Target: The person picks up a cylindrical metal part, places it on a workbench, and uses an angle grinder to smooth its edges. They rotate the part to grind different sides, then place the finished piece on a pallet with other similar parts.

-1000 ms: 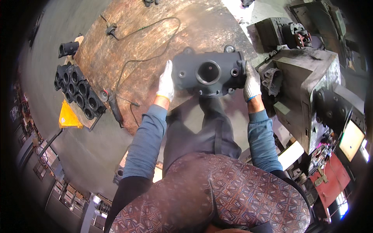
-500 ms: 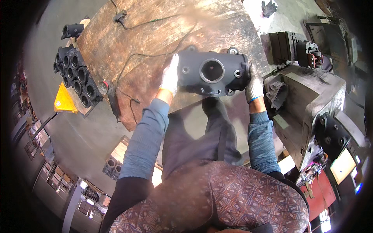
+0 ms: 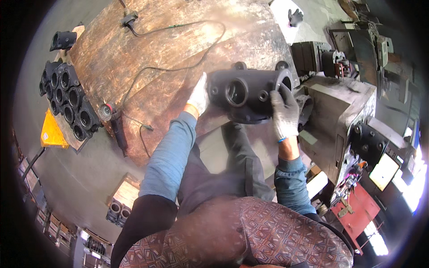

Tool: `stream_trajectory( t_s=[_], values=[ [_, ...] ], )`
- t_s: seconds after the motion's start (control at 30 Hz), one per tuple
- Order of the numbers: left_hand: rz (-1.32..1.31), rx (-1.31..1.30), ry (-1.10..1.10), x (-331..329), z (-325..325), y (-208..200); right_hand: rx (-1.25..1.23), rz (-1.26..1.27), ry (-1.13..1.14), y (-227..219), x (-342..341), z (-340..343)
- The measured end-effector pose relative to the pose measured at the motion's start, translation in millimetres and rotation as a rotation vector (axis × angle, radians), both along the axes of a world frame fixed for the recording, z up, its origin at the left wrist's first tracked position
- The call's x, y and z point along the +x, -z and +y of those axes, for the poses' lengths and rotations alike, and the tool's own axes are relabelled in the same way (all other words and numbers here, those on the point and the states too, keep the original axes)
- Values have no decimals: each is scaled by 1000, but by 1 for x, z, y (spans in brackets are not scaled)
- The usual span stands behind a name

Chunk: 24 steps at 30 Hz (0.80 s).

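- The left hand (image 3: 199, 96), in a white knit glove, lies along the near-side end of a black cylindrical metal housing (image 3: 252, 97) with a round side port; its fingers are pressed on that end, though how far they wrap beneath is hidden.
- The right hand (image 3: 286, 114), in a greyish-white glove, is clamped on the housing's other end, fingers bent at the rim of the round opening; whether the tips reach inside, I cannot tell.
- The housing sits between both sets of fingers, its port nearer the left ones, and appears over the edge of a worn brown wooden tabletop (image 3: 170, 49).
- Left of the left fingers, on the wood, lies a dark angle grinder (image 3: 118, 131) with a red-ringed disc; a thin black cord (image 3: 147, 68) loops beyond those fingers.
- Farther left of them stands a cluster of black tubular castings (image 3: 67, 96), just above a yellow triangular metal part (image 3: 51, 131).
- Just right of the right fingers is a grimy grey metal cabinet (image 3: 330, 120).
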<state>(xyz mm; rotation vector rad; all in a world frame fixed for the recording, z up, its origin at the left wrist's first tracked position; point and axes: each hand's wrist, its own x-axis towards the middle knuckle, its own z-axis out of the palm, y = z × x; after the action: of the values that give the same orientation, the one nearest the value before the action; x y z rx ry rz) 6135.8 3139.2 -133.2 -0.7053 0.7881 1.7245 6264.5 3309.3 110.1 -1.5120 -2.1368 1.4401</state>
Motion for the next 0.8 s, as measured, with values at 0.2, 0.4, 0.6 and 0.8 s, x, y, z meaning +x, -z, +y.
stream_trajectory(
  t_s=[0.2,0.4,0.6,0.8],
  values=[
    [201,-414,136,-10,-62,-4,105,-77,-229,2,-32,-78],
    [766,-817,146,-9,-240,-37,555,-122,-457,38,-56,-161],
    [1097,-1576,461,-8,-421,-51,645,-117,-470,28,-49,-169],
    [989,-1673,906,-22,-462,-16,576,90,-662,-19,17,-205]
  ],
)
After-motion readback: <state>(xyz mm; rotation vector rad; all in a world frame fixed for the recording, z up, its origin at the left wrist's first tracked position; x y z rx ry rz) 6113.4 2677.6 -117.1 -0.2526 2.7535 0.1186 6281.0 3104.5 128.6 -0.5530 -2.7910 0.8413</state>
